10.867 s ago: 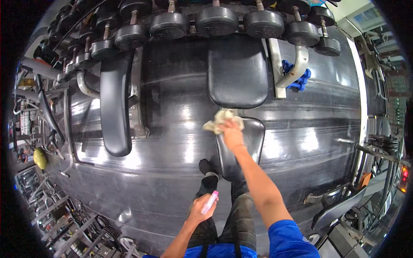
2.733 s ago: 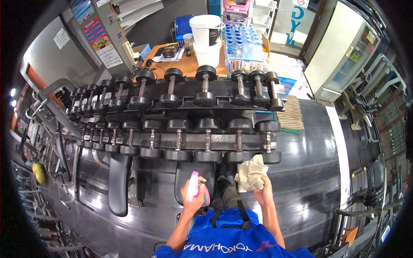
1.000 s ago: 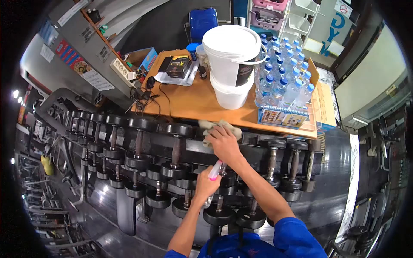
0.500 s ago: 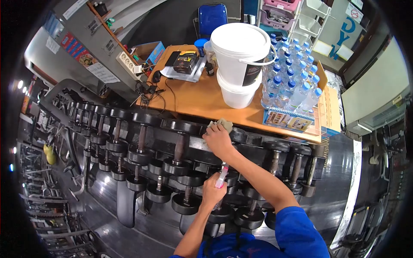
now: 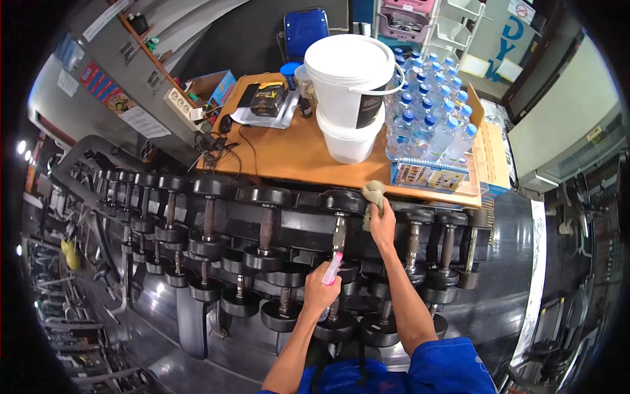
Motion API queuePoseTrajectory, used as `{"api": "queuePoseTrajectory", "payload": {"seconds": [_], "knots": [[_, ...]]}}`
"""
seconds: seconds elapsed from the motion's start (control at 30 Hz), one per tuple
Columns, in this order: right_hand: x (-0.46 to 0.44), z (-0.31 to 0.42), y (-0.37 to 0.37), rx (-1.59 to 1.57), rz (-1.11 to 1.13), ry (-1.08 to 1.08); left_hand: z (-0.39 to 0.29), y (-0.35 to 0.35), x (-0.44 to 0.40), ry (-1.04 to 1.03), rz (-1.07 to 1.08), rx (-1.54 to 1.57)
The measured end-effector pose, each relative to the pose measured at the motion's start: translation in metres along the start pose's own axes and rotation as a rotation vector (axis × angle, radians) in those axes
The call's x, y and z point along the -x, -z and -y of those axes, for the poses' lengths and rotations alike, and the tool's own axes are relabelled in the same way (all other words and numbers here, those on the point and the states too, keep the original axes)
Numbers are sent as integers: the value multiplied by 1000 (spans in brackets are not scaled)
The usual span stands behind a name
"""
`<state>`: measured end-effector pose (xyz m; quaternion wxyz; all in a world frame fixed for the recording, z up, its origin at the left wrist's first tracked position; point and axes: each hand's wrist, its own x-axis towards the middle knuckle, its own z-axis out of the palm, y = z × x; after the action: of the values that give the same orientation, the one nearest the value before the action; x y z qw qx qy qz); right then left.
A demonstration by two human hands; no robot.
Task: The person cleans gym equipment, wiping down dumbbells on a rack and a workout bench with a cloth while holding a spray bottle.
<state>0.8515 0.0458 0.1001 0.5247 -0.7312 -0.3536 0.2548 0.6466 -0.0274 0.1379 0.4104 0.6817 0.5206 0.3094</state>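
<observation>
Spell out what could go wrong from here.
The right hand, holding the cloth beside a dumbbell, might bump its knuckles on the metal. The calendar by the table's near edge could be knocked if that arm swings wide. With the left hand gripping a spray bottle, neither hand is free to steady a dumbbell that rolls.

We cannot see most of the pink-and-white plastic spray bottle (image 5: 333, 268) behind the bare left hand (image 5: 320, 289), nor read the tiny print on the white rectangular paper notice (image 5: 146, 122).
</observation>
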Motion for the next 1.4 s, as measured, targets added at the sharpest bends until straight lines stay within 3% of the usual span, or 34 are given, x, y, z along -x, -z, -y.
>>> {"api": "queuePoseTrajectory", "payload": {"seconds": [0.03,0.1,0.17,0.27,0.4,0.5,0.6,0.77,0.83,0.9,1.0,1.1,1.13,1.23,1.27,1.37,1.4], "knots": [[-1,17,2,26,55,12,3,1,2,2,15,-14],[-3,26,-10,60,9,356,4,2,2,-3,24,-9],[0,53,-13,323,116,619,3,3,0,-11,63,-18],[7,74,-30,515,172,905,4,9,3,-17,111,-33],[-5,73,-70,841,370,991,8,9,3,-91,94,-30],[-7,72,-113,1185,538,927,8,10,5,-119,90,0],[-20,61,-141,1277,587,798,14,9,6,-127,95,47],[-73,98,-80,918,439,235,14,12,5,-109,119,3],[-101,53,-52,641,312,351,9,13,5,-88,113,48],[-108,57,-15,679,803,-88,9,13,3,-89,99,61],[-126,14,-7,708,866,33,11,10,2,-111,72,31],[-126,59,8,561,982,-114,13,11,3,-120,68,-1],[-134,66,11,431,1044,-37,15,10,3,-118,73,4],[-136,82,10,60,894,-317,15,7,3,-117,80,14],[-154,48,-5,83,875,-264,13,9,2,-119,79,12],[-154,21,-47,743,813,186,4,14,2,-75,111,-17],[-149,16,-63,768,876,151,4,13,3,-63,106,-17]]}}
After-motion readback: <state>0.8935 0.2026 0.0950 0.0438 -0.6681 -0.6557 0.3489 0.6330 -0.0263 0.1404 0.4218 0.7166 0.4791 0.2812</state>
